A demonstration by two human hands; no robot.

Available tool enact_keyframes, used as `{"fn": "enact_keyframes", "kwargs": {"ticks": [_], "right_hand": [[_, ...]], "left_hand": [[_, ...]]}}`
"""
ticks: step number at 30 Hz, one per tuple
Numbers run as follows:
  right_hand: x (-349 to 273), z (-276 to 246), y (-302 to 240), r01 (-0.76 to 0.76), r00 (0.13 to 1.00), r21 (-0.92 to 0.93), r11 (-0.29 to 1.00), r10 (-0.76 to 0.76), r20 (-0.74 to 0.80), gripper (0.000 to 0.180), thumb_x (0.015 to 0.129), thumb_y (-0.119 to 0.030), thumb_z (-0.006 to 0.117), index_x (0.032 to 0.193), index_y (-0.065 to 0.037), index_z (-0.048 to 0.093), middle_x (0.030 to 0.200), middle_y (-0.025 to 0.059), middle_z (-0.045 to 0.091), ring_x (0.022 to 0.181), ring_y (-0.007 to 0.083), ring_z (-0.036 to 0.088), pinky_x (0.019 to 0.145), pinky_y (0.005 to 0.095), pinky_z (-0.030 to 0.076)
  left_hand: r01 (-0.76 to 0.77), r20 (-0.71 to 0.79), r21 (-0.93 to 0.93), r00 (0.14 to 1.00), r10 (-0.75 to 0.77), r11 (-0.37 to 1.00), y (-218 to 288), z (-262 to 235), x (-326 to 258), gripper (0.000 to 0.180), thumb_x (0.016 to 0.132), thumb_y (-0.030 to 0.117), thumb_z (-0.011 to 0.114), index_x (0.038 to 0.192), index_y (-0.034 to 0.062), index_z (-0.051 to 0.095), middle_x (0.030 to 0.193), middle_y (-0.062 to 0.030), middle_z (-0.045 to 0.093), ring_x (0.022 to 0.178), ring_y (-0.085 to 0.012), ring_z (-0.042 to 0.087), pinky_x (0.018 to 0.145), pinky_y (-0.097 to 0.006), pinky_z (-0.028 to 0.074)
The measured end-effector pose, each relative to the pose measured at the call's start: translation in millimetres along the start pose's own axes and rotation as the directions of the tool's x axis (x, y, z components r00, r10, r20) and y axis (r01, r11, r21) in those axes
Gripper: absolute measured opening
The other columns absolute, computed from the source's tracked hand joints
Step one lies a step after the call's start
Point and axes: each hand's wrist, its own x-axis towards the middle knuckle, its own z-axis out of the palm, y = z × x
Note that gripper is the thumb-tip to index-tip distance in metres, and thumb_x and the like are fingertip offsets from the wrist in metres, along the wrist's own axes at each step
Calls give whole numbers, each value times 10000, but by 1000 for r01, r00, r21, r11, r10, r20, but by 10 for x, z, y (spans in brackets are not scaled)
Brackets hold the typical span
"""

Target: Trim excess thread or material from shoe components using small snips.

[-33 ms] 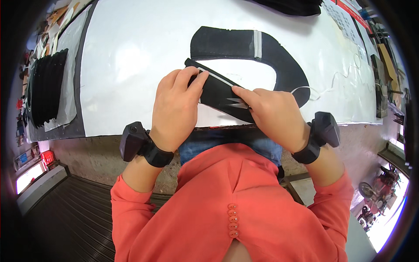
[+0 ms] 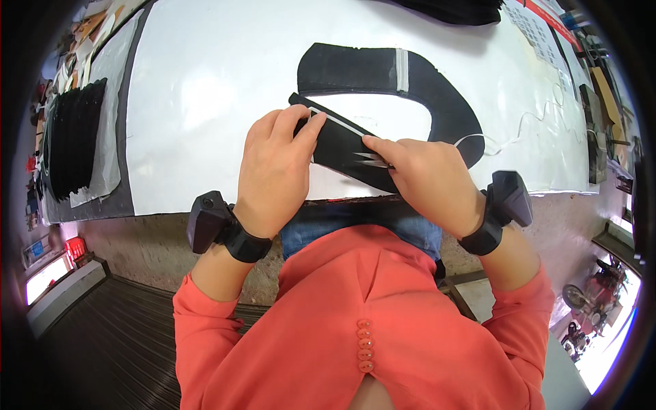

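Observation:
A curved black piece of material (image 2: 456, 109), shaped like an open loop, lies on the white tabletop. One white strip (image 2: 403, 72) crosses its upper arm. Along the folded edge of its lower arm runs a thin white tape (image 2: 342, 123). My left hand (image 2: 279, 160) pinches the tape and the edge at the far-left end, thumb and forefinger together. Farther along, the thumb of my right hand (image 2: 430, 174) presses on the same tape. Scissors (image 2: 371, 160) sit in my right hand, their slightly parted blades pointing left over the black material; their handles are hidden by the hand.
A loose white cord (image 2: 523, 130) trails over the right side of the white tabletop (image 2: 198, 137). Stacked black pieces (image 2: 75, 137) stand at the left edge. More black material (image 2: 454, 8) lies at the far edge. A dark block (image 2: 593, 133) borders the right side.

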Motion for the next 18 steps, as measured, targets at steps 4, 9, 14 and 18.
{"fn": "enact_keyframes", "kwargs": {"ticks": [4,9,14,18], "right_hand": [[-7,-21,23,-54,998,144,988,47,46,387,873,-78,686,1259,-105,679,916,177,719,759,358,686,633,405,538],[-78,-30,-59,-175,985,259,950,172,35,323,893,-186,707,1209,-116,701,758,161,700,688,357,683,626,426,548],[-57,-130,64,-160,986,283,946,140,89,303,890,-188,712,1182,-108,714,773,172,703,701,362,685,636,431,547],[8,-190,92,-137,987,323,936,100,130,268,886,-189,714,1132,-85,738,811,189,710,716,368,688,655,435,551]], "left_hand": [[-14,17,47,1000,13,999,-3,-34,20,488,829,-43,668,1304,59,621,1294,-111,601,1203,-351,540,1011,-453,442],[-80,81,117,994,71,990,-29,-56,3,432,882,109,678,1308,67,623,1444,-65,558,1345,-354,475,1132,-496,356],[-52,135,127,990,35,991,70,-120,-158,457,887,198,691,1312,45,621,1437,-90,564,1365,-353,459,1152,-523,323],[-12,95,138,995,-1,990,183,-113,-369,472,879,193,691,1315,25,618,1420,-120,567,1343,-374,469,1151,-530,321]]}}
